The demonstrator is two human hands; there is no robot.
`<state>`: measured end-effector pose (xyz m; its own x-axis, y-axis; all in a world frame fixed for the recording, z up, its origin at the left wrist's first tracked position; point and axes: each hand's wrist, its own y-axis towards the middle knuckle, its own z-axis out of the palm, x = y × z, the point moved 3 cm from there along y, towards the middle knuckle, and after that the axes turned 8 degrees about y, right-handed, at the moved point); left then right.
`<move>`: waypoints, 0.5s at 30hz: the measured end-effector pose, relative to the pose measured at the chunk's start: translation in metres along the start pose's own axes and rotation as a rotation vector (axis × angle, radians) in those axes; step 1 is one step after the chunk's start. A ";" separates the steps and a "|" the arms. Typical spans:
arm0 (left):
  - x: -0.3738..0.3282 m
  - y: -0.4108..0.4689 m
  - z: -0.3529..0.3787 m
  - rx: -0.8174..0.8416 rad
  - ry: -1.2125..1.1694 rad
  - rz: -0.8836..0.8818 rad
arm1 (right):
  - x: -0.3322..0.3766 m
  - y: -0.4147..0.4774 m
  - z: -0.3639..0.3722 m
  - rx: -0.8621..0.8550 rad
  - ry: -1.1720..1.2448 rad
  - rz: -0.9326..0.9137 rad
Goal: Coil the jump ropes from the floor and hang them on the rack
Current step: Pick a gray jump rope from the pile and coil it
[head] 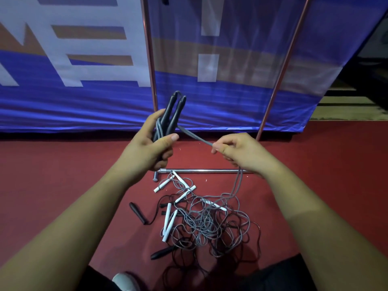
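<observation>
Forearms are extended; two dark handles (174, 114) are gripped in the left hand (151, 148), the grey cord (195, 138) pinched taut by the right hand (239, 152). Slack is drawn from the tangled pile (203, 221) on the floor (63, 175); a snag there is likely to lift neighbouring ropes.

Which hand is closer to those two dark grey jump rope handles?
Left. The left hand grips the dark grey handles directly; the right hand is off to their right, pinching the grey cord that runs from them.

Head view, angled down, hands (189, 148) close.
</observation>
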<state>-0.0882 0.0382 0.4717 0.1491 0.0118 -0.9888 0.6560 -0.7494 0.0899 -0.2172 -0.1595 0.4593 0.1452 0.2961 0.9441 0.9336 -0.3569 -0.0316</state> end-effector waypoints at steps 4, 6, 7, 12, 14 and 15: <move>0.003 0.005 -0.015 -0.069 0.045 -0.043 | 0.008 -0.007 -0.007 -0.033 -0.049 -0.047; 0.006 0.007 -0.021 -0.113 0.051 -0.083 | 0.010 -0.009 -0.004 0.000 -0.115 -0.082; 0.007 0.007 -0.024 -0.140 0.065 -0.100 | 0.011 -0.010 -0.003 -0.003 -0.156 -0.098; 0.012 0.007 -0.036 -0.181 0.277 -0.164 | 0.029 -0.017 -0.003 -0.035 -0.320 -0.164; 0.017 0.009 -0.039 -0.181 0.424 -0.155 | 0.036 -0.019 0.001 0.008 -0.330 -0.185; 0.019 0.010 -0.039 -0.178 0.515 -0.139 | 0.039 -0.020 0.005 0.036 -0.336 -0.188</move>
<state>-0.0495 0.0567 0.4583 0.3651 0.4580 -0.8105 0.8032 -0.5952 0.0255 -0.2291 -0.1365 0.4952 0.0641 0.6291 0.7747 0.9641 -0.2395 0.1146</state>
